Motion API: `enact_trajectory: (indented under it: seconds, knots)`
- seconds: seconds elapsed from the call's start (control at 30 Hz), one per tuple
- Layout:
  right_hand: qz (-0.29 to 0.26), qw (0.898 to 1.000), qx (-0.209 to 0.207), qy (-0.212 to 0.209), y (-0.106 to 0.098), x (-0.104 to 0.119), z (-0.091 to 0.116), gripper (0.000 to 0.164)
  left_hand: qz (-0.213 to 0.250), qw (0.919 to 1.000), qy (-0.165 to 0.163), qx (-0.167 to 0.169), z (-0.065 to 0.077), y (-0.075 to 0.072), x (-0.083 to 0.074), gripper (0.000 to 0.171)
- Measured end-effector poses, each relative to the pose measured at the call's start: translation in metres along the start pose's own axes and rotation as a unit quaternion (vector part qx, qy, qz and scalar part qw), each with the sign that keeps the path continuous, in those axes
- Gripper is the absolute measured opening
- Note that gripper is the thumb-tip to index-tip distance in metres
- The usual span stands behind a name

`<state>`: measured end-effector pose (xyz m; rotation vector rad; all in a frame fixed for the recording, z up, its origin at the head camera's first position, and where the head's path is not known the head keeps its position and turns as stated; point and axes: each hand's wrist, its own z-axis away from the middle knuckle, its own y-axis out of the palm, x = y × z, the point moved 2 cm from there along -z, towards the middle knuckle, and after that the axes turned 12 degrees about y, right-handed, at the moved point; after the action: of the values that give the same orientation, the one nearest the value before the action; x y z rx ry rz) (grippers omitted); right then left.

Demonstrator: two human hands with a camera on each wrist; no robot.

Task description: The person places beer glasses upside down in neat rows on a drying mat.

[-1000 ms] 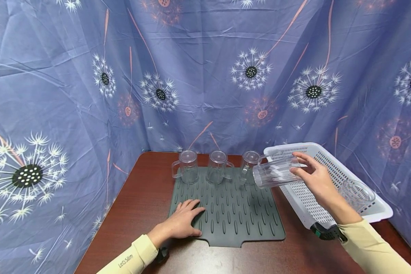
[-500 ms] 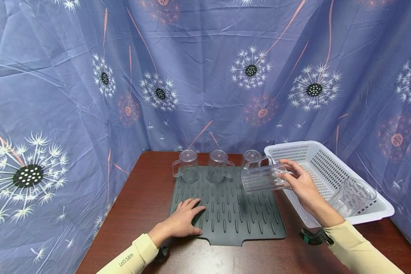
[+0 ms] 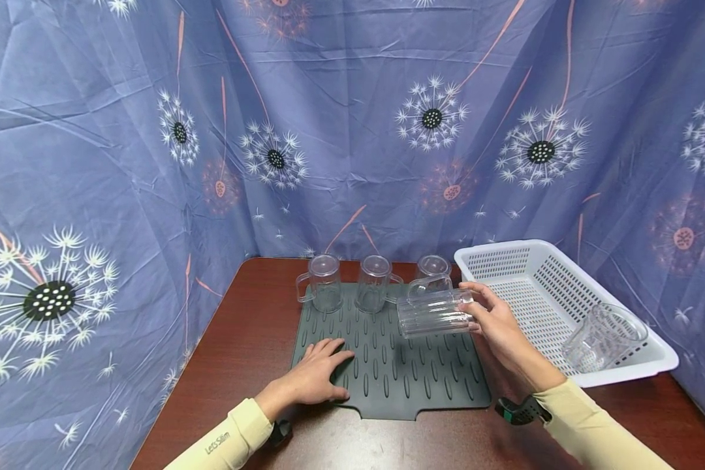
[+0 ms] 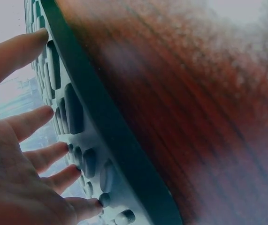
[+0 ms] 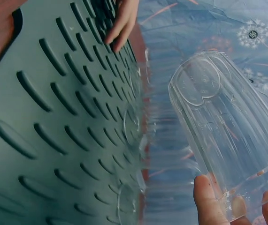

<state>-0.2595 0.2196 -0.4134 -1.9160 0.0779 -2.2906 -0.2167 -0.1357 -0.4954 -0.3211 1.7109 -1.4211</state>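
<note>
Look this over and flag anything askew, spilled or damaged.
No spill or damage shows. Two slight oddities: on the mat, the left mug has its handle pointing left, the middle mug right, so the row looks mismatched; in the basket, a glass sits tilted, not upright.

In the head view, the right standing mug [image 3: 434, 264] is partly hidden by the held mug [image 3: 429, 314]; both sleeves [image 3: 599, 427] are cut off below. In the left wrist view, the left hand [image 4: 16, 164] is cropped and the tabletop [image 4: 199, 103] is blurred.

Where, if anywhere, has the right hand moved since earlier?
Yes: in the head view, the right hand moved left, away from the white basket, toward the dark mat.
</note>
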Motion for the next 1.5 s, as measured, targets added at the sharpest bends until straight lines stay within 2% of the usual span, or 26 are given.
enact_trajectory:
  seconds: [0.2,0.53,0.7,1.13,1.37,1.5]
  knots:
    - [0.004,1.000,0.013,0.009,0.011,-0.006,-0.002,0.046,0.009,0.9999,0.000,-0.005,-0.001,-0.001,-0.001,0.072]
    - [-0.006,0.999,0.036,0.034,0.027,-0.021,-0.005,0.045,0.016,0.9997,0.006,-0.016,-0.001,-0.004,-0.001,0.070]
    - [-0.002,0.998,0.032,0.049,0.033,-0.024,-0.005,0.046,0.029,0.9993,0.001,-0.024,-0.001,-0.005,-0.002,0.070]
    - [-0.004,0.998,0.053,0.046,0.048,-0.034,-0.005,0.042,0.053,0.9970,-0.016,-0.055,-0.006,-0.009,-0.006,0.064]
    - [-0.001,0.997,0.055,0.055,0.058,-0.038,-0.005,0.045,0.084,0.9909,-0.002,-0.106,-0.012,-0.012,-0.012,0.062]
    - [-0.014,0.996,0.059,0.062,0.063,-0.041,-0.005,0.043,0.151,0.9803,-0.002,-0.127,-0.014,-0.013,-0.014,0.070]
